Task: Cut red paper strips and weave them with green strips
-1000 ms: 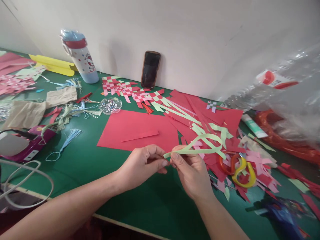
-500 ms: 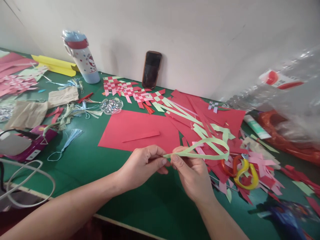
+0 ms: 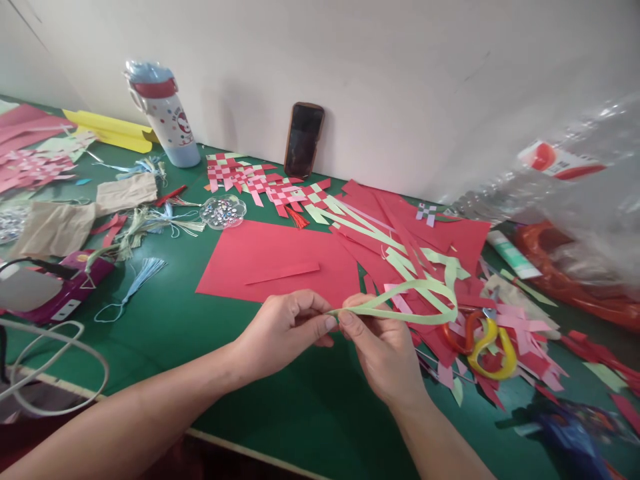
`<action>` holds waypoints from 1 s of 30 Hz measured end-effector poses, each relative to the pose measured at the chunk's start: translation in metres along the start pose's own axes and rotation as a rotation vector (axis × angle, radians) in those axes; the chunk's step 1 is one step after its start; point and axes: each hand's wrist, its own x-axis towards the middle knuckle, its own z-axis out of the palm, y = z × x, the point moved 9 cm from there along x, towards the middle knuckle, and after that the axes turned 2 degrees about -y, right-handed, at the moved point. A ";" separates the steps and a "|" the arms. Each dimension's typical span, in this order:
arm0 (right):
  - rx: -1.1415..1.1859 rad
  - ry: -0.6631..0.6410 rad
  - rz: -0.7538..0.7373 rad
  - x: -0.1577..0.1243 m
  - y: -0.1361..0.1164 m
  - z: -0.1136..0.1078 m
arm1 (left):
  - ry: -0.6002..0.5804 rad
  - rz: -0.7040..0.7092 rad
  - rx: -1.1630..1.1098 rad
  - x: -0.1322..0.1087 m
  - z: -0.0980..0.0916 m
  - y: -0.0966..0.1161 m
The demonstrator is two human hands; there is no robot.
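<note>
A light green paper strip (image 3: 425, 319) is bent into a long loop that reaches out to the right. My right hand (image 3: 387, 357) pinches it near its left end between thumb and fingers. My left hand (image 3: 290, 330) is closed on the very tip of the same strip, right beside the right fingertips. Both hands are above the green table, just in front of a red paper sheet (image 3: 280, 247) with a narrow red strip (image 3: 283, 273) lying on it. Under and behind the loop lie green and red paper strips.
Orange-and-yellow-handled scissors (image 3: 493, 353) lie among paper scraps at right. Behind stand a phone (image 3: 303, 140) and a bottle (image 3: 167, 120), with woven paper pieces (image 3: 250, 180) and a bead dish (image 3: 223, 212) between. A power strip (image 3: 65, 287) is at left, a glue tube (image 3: 515, 255) at right.
The green loop has shifted slightly and its shape has changed a little. Both hands stay almost in place, still pinching the strip.
</note>
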 end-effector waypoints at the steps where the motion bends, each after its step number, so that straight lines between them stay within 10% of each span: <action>1: 0.018 -0.006 0.006 0.000 0.000 0.002 | 0.005 0.002 0.016 0.000 0.000 0.000; 15: 0.279 0.285 0.018 0.004 -0.012 -0.033 | 0.016 -0.029 0.125 -0.004 -0.002 -0.004; 30: 0.020 -0.032 0.011 -0.002 -0.013 0.008 | -0.148 -0.019 0.176 -0.004 0.008 -0.001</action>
